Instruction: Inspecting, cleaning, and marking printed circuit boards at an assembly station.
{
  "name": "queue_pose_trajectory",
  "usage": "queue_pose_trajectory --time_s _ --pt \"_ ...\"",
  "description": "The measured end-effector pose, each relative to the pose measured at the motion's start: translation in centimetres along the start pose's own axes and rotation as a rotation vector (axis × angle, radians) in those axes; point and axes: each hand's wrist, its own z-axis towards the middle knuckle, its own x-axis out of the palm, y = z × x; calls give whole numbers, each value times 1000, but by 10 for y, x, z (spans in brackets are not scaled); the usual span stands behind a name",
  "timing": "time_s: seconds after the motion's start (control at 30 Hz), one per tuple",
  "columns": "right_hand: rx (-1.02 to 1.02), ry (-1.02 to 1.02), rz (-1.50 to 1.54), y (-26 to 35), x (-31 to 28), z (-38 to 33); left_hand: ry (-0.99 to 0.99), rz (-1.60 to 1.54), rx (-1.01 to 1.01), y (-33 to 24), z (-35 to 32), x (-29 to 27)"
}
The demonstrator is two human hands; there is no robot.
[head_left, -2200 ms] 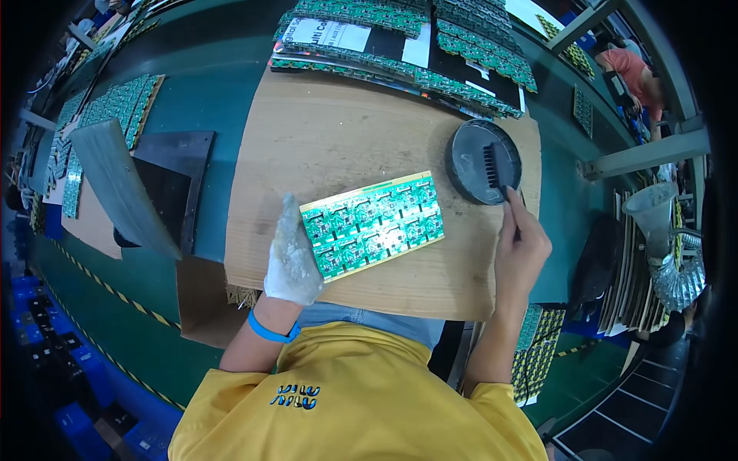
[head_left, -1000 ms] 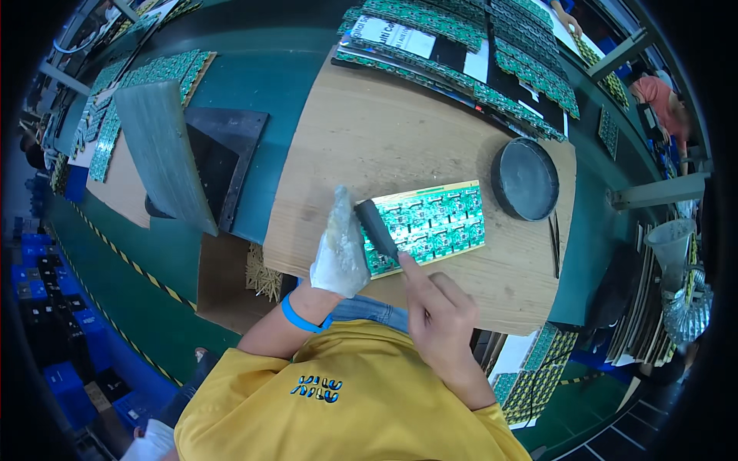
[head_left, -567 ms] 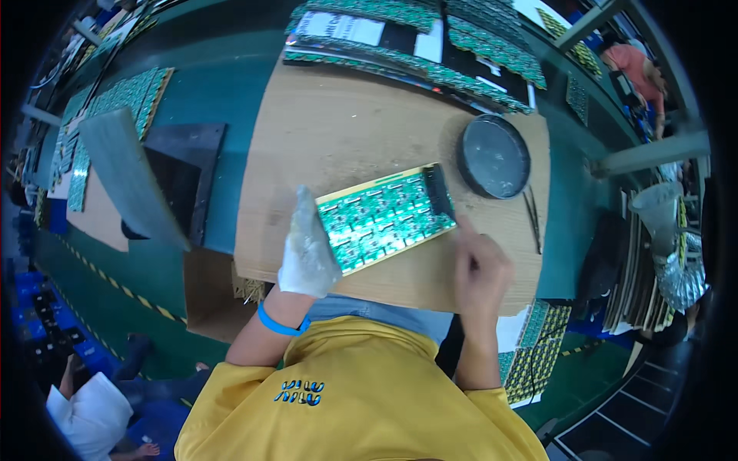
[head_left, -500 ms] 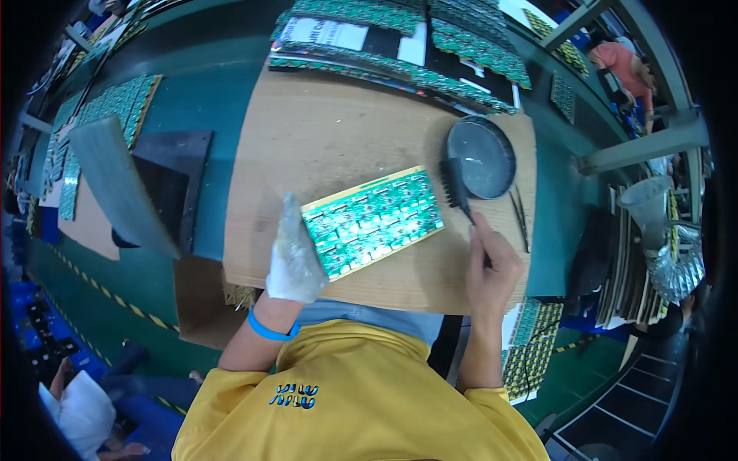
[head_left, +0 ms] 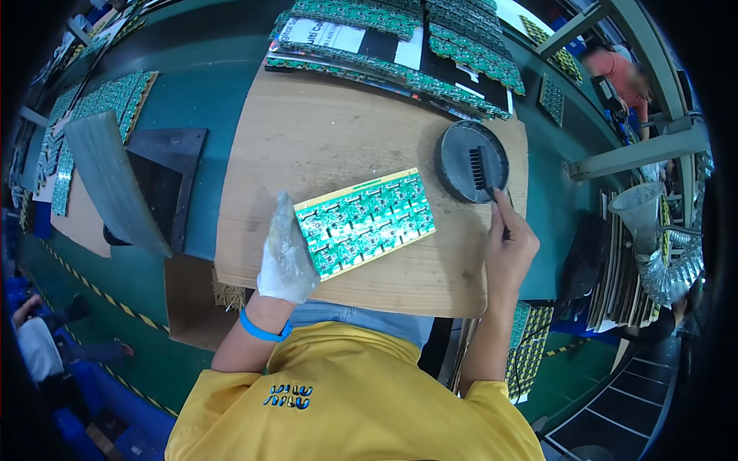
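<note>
My left hand (head_left: 289, 257), in a soiled white glove, grips the left end of a green circuit board panel (head_left: 365, 223). The panel has yellowish edge strips and is tilted, its right end a little farther from me. My bare right hand (head_left: 510, 244) is closed round the handle of a black brush (head_left: 484, 170). The brush's bristles point left, and its head is over the round dark dish (head_left: 453, 165) at the right of the cardboard sheet. Whether the bristles touch the dish's bottom I cannot tell.
Brown cardboard (head_left: 254, 165) covers the bench before me. Stacked circuit boards (head_left: 361, 58) stand along its far edge. At the left are a curved grey plate (head_left: 115, 180) and more boards (head_left: 108, 107). A clear funnel (head_left: 639, 207) with foil ducting hangs right. Other people sit nearby.
My right hand has moved the brush from beside the board's right end to the right, over the dish. The board stays in my left hand. The whole view has shifted slightly.
</note>
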Motion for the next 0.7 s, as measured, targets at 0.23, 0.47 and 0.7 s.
queue_pose_trajectory --time_s 0.23,0.47,0.7 --pt "-224 178 207 56 10 -87 32 65 23 1 -3 10" --pt "-247 270 263 68 14 -103 207 -82 -51 -1 2 -9" --pt "-251 275 287 84 6 -111 179 -90 -38 0 -1 -5"
